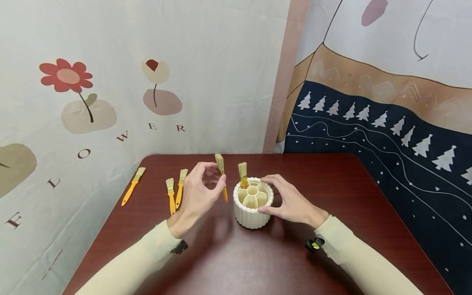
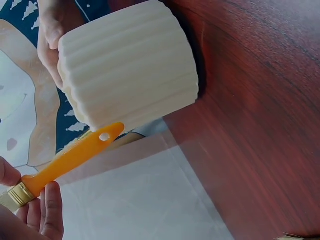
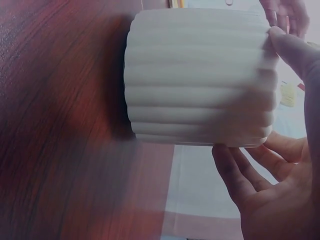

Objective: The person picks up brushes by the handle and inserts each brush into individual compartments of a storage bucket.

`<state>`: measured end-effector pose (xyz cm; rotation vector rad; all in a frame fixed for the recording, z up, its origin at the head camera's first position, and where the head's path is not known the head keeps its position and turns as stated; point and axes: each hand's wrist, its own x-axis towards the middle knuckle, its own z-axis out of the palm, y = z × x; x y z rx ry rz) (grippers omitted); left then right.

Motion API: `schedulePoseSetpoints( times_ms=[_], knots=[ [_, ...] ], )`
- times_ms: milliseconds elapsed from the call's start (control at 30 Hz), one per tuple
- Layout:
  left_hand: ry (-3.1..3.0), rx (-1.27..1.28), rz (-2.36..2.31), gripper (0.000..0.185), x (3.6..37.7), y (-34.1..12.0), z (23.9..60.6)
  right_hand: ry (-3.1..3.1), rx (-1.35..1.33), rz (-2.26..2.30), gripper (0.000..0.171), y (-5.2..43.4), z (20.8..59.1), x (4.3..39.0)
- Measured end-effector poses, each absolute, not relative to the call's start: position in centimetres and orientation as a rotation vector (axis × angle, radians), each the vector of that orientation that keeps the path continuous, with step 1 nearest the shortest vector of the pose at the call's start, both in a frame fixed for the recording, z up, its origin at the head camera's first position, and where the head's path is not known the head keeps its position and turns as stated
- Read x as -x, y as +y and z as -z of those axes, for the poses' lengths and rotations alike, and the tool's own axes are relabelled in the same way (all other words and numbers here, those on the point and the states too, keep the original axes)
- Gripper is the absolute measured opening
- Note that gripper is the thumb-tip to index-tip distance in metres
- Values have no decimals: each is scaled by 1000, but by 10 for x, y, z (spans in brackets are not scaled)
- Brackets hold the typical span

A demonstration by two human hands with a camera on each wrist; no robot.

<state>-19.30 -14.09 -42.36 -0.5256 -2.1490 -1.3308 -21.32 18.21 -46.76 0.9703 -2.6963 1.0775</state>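
Only the head view shows the pot's (image 1: 253, 203) petal-shaped compartments, one brush (image 1: 242, 174) standing in a rear one, and three brushes (image 1: 175, 190) lying on the table (image 1: 332, 196). The left hand (image 1: 199, 194) pinches an orange-handled brush (image 1: 221, 175) just left of the pot; the left wrist view shows its handle (image 2: 75, 155) by the ribbed wall. The right hand (image 1: 289, 200) cups the pot's right side, thumb on the rim; the backdrop reads "FLOWER" (image 1: 121, 137).

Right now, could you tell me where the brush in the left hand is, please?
In the head view, the brush is pinched in the left hand, bristles up, just left of the ribbed white holder that the right hand grips.
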Motion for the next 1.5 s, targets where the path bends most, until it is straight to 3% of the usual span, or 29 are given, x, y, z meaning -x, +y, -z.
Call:
schedulePoseSetpoints(
  times_ms=[567,1500],
  knots=[
    [-1964,613,1371,32,193,-130,407,-2679,-923,-1017,95,182,460,213],
    [-2117,598,1438,33,184,-117,432,-2714,-925,-1030,95,177,464,208]
  ],
)
